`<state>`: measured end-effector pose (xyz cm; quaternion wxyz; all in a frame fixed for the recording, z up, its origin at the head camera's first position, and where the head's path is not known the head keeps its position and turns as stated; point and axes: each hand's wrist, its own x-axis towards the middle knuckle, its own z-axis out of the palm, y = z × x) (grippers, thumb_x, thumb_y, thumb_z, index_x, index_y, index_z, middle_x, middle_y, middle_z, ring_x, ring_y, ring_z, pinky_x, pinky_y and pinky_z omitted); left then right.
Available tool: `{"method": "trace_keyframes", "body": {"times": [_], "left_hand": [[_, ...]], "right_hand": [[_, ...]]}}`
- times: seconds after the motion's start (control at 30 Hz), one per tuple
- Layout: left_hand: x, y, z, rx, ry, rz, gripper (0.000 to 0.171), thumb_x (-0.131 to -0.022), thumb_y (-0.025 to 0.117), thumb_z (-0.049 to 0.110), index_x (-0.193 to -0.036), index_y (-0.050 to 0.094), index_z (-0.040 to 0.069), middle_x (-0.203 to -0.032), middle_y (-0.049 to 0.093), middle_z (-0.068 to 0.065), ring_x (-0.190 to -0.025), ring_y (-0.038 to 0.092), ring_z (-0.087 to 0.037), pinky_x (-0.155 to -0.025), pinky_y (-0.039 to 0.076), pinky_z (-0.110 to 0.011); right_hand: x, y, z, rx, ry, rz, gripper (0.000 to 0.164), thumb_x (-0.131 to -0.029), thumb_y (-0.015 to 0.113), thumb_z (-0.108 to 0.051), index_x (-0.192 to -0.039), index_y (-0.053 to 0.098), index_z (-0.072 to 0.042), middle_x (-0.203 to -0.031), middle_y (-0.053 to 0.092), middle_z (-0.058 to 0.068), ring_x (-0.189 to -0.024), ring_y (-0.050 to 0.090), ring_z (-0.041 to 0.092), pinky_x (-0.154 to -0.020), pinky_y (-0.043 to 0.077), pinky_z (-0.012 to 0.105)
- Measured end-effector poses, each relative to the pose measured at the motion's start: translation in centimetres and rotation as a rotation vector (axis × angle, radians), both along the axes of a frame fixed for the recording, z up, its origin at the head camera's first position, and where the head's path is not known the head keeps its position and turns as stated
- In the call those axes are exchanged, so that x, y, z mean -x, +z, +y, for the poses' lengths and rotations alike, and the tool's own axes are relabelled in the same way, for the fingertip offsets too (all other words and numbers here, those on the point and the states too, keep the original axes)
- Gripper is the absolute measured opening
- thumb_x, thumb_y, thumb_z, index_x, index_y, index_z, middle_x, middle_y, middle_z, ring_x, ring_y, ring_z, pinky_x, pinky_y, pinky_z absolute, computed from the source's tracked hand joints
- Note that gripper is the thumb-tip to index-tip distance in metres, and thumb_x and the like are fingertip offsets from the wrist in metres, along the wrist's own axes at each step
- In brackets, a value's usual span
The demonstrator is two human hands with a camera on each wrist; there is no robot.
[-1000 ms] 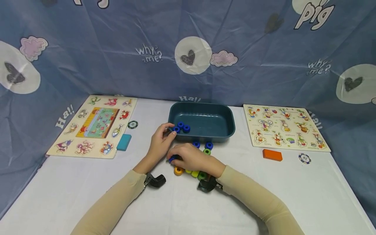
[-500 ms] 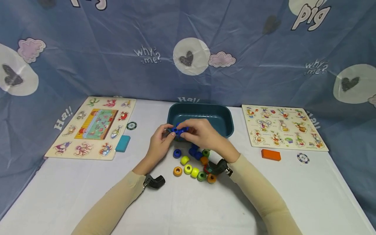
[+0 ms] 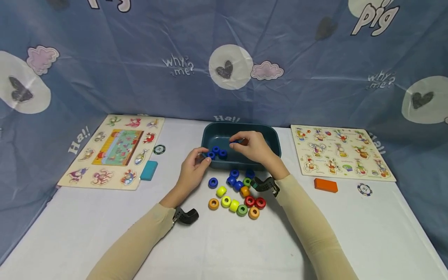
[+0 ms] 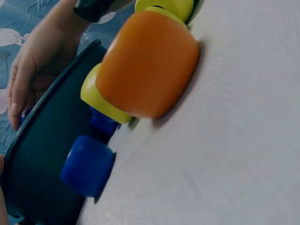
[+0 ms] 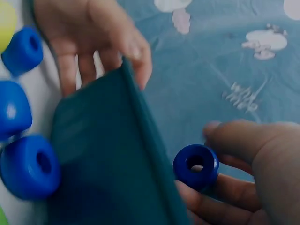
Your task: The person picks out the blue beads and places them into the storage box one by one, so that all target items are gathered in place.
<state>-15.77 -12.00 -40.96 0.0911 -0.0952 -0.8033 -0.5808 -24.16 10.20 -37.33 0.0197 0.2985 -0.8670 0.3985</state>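
At the left front corner of a dark green tray point(image 3: 238, 165), my left hand point(image 3: 193, 168) grips the rim with the thumb over it. Three blue beads point(image 3: 222, 154) lie inside the tray near that thumb. My right hand point(image 3: 254, 147) is over the tray and pinches another blue bead point(image 5: 182, 165) between thumb and fingers, its hole showing in the right wrist view. In front of the tray lie several loose beads: blue ones point(image 3: 212, 182), yellow ones point(image 3: 234, 205), green ones point(image 3: 242, 210), orange ones point(image 3: 253, 212) and two red ones point(image 3: 260, 203).
A sea-animal puzzle board point(image 3: 78, 159) lies at the left, with a teal block point(image 3: 149, 170) and a dark chip point(image 3: 159, 149) beside it. Another puzzle board point(image 3: 336, 155) is at the right, near an orange block point(image 3: 326, 185) and a white chip point(image 3: 364, 189). A printed cloth hangs behind.
My right hand has gone from the loose beads up to the tray's left corner, then rightward over the tray with a blue bead. My left hand keeps its grip on the rim.
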Motion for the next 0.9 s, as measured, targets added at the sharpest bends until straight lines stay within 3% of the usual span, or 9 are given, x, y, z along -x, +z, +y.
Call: {"method": "trace_keyframes", "body": {"times": [0.13, 0.33, 0.7, 0.9], "left_hand": [[0.0, 0.0, 0.1, 0.0, -0.01, -0.003, 0.033, -0.096, 0.058, 0.006, -0.126, 0.053, -0.007, -0.134, 0.052, -0.023, -0.125, 0.056, -0.038, -0.095, 0.051, -0.048], [0.1, -0.2, 0.0, 0.015, 0.0, 0.004, 0.033, -0.096, 0.058, 0.007, -0.126, 0.054, -0.005, -0.134, 0.052, -0.021, -0.124, 0.056, -0.037, -0.094, 0.051, -0.048], [0.2, -0.3, -0.2, 0.002, 0.001, 0.003, 0.033, -0.096, 0.058, 0.007, -0.126, 0.053, -0.005, -0.134, 0.052, -0.022, -0.124, 0.056, -0.038, -0.094, 0.051, -0.046], [0.2, -0.1, 0.0, -0.015, -0.017, -0.003, 0.034, -0.096, 0.057, 0.006, -0.127, 0.052, -0.007, -0.135, 0.051, -0.024, -0.127, 0.053, -0.04, -0.099, 0.049, -0.047]], "right_hand": [[0.7, -0.8, 0.4, -0.01, -0.035, -0.033, 0.017, -0.091, 0.064, -0.011, -0.104, 0.072, -0.004, -0.096, 0.073, 0.01, -0.062, 0.063, 0.022, -0.052, 0.044, 0.025], [1.2, -1.5, 0.5, -0.084, -0.095, -0.048, 0.023, -0.087, 0.068, -0.011, -0.109, 0.072, -0.006, -0.108, 0.072, 0.011, -0.069, 0.063, 0.015, -0.062, 0.05, 0.027], [1.7, -1.7, 0.1, -0.22, -0.065, -0.121, 0.016, -0.091, 0.066, -0.012, -0.105, 0.073, -0.006, -0.107, 0.072, 0.011, -0.095, 0.067, 0.024, -0.087, 0.054, 0.04], [1.9, -1.9, 0.0, -0.302, -0.098, -0.161, 0.017, -0.085, 0.071, -0.008, -0.102, 0.072, -0.003, -0.103, 0.072, 0.012, -0.093, 0.066, 0.024, -0.087, 0.053, 0.039]]}}
